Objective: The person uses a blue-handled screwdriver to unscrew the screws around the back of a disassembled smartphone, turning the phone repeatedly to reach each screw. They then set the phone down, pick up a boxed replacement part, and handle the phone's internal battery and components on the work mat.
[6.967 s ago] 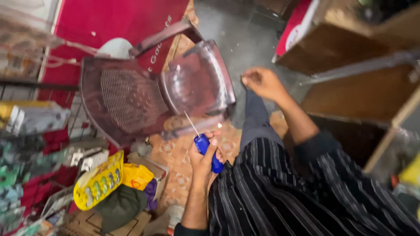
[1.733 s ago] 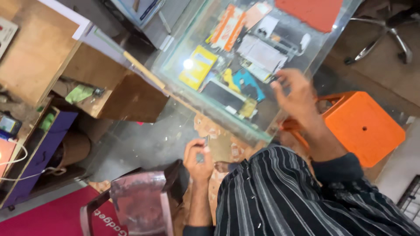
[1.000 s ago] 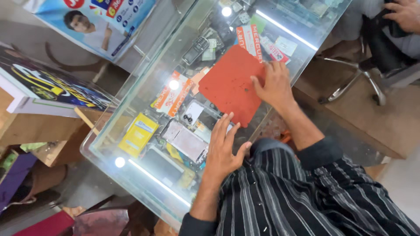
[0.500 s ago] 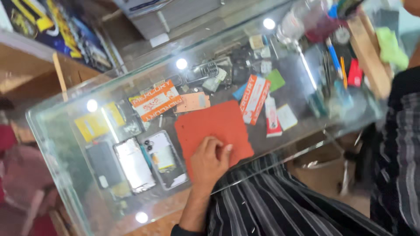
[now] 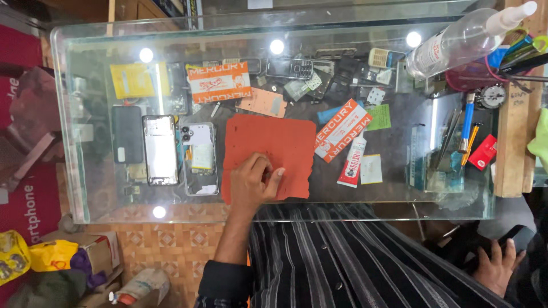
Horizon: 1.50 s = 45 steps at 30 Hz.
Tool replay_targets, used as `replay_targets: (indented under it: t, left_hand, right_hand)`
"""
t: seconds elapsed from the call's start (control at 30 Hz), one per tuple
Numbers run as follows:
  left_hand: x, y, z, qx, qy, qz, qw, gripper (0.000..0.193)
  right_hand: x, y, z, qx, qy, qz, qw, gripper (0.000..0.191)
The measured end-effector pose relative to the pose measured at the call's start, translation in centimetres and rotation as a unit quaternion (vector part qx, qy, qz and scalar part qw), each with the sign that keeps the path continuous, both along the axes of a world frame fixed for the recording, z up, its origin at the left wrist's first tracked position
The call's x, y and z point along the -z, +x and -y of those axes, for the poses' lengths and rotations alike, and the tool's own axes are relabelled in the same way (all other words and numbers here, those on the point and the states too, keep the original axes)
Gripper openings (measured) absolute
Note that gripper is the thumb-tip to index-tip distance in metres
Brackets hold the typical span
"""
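My left hand [image 5: 254, 182] lay on the red-orange rubber work mat [image 5: 279, 145], fingers [image 5: 273, 178] curled together, opened white phone [image 5: 198, 157] to their left, right hand unseen

One orange mat [image 5: 279, 148] — one spray bottle [image 5: 456, 40] — one glue tube [image 5: 352, 161].

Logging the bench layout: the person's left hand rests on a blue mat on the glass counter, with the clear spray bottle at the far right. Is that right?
Not quite: the head view shows the mat is orange-red, not blue. The left hand does rest on it on the glass counter, and the clear spray bottle lies far right.
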<state>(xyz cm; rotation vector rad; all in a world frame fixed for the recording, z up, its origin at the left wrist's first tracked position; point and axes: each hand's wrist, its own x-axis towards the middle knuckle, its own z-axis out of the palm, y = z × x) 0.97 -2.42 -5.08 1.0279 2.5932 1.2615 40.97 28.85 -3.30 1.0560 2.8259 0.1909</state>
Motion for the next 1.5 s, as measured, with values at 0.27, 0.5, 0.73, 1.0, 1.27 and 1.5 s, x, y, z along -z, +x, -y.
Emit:
replay_targets:
  t: [0.27,0.5,0.73,1.0,1.27,1.5]
  left_hand:
    - [0.3,0.0,0.3,0.014,0.021,0.004,1.000,0.032]
    - [1.2,0.7,0.6,0.062,0.153,0.116,0.979,0.040]
    - [3.0,2.9,-1.5,0.155,0.388,0.612,0.671,0.064]
    - [6.2,1.3,1.0,-0.002,0.322,0.539,0.779,0.034]
    - [5.9,-1.9,1.6,-0.054,0.349,0.491,0.797,0.042]
    - [3.1,-1.7,0.6,-0.075,0.513,0.582,0.627,0.051]
  right_hand:
    - [1.1,0.6,0.3,0.034,-0.025,-0.090,0.995,0.018]
    - [-4.8,-17.7,-5.2,-0.020,-0.165,-0.190,0.967,0.034]
    - [-5.6,-33.2,9.3,0.013,-0.587,-0.248,0.771,0.048]
    - [-3.4,-34.2,10.6,0.094,-0.635,-0.328,0.693,0.032]
    - [-3.8,-33.9,5.4,-0.010,-0.536,-0.317,0.782,0.032]
    - [-3.6,-31.6,8.9,-0.155,-0.168,-0.324,0.918,0.038]
